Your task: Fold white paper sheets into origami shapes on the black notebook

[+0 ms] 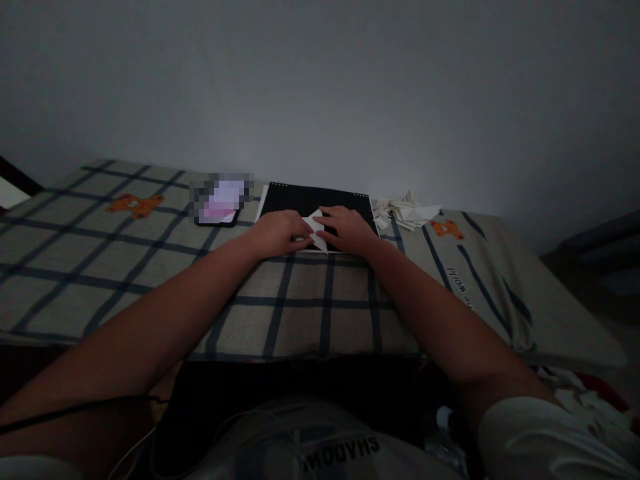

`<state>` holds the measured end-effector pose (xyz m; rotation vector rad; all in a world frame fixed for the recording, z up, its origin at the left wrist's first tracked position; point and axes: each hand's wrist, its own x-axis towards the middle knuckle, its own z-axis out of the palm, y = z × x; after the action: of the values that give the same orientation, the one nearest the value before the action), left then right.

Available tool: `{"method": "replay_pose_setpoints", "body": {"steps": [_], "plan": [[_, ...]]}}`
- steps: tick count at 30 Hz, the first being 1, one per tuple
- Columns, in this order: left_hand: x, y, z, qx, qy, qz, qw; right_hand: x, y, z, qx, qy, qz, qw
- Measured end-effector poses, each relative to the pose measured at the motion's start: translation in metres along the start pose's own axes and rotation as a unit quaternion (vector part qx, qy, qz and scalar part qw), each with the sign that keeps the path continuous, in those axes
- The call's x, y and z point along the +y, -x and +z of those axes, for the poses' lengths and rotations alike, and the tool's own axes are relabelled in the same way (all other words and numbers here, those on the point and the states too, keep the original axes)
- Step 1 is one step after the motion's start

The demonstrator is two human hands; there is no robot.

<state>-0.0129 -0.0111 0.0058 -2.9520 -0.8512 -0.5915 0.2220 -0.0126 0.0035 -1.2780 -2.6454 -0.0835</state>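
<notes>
A small white folded paper piece (316,229) lies on a black pad (310,198) near the far edge of the bed. My left hand (277,232) presses on the paper's left side with its fingers curled down onto it. Its right side is pinned by the bent fingers of my right hand (347,229). Both hands meet over the paper and hide most of it.
A checked bedsheet (150,260) with orange bear prints covers the surface. A phone (220,200) lies left of the black pad. A heap of several folded white paper pieces (403,210) sits right of it. A grey wall stands behind.
</notes>
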Motion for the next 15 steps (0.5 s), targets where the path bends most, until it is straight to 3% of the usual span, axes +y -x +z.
{"method": "replay_pose_setpoints", "body": {"steps": [4,10,15], "plan": [[-0.003,-0.002,0.007,0.011,0.041,-0.026,0.999,0.002,0.000,0.002,0.007,-0.014,-0.018,1.000],[-0.009,-0.003,0.014,0.045,0.125,-0.010,0.991,0.007,-0.003,0.008,0.003,-0.029,-0.035,0.999],[-0.010,-0.004,0.016,0.038,0.127,-0.019,0.991,0.014,-0.006,0.014,0.016,-0.042,-0.060,0.997]]}}
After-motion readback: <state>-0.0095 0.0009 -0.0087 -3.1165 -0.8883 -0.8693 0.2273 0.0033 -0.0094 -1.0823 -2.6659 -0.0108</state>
